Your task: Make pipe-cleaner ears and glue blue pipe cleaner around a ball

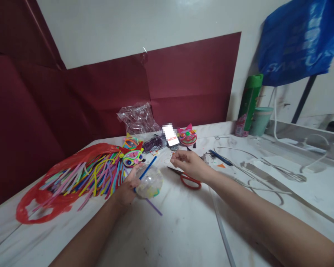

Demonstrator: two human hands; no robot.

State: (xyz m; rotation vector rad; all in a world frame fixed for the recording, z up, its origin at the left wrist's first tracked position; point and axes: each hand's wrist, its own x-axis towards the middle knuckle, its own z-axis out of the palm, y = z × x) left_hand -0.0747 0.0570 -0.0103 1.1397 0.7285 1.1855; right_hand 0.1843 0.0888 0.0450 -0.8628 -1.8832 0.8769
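The clear, rounded plastic piece (pixel 151 182) is over the white marbled tabletop (pixel 180 230), grasped in your left hand (pixel 128 188) with a straight blue strip (pixel 148 167) across it. Your right hand (pixel 192 165) hovers nearby, loosely curled (whether it pinches anything, I can't tell), beside red-handled, dark-bladed scissors (pixel 183 177). Farther left, multicoloured thin strips (pixel 96 178) lie on a red plastic bag (pixel 97 149).

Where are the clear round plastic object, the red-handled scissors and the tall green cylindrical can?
Clear round plastic object (pixel 151 181): head view, on its middle.
Red-handled scissors (pixel 182 174): head view, where blades meet handles.
Tall green cylindrical can (pixel 248 105): head view, on its body.
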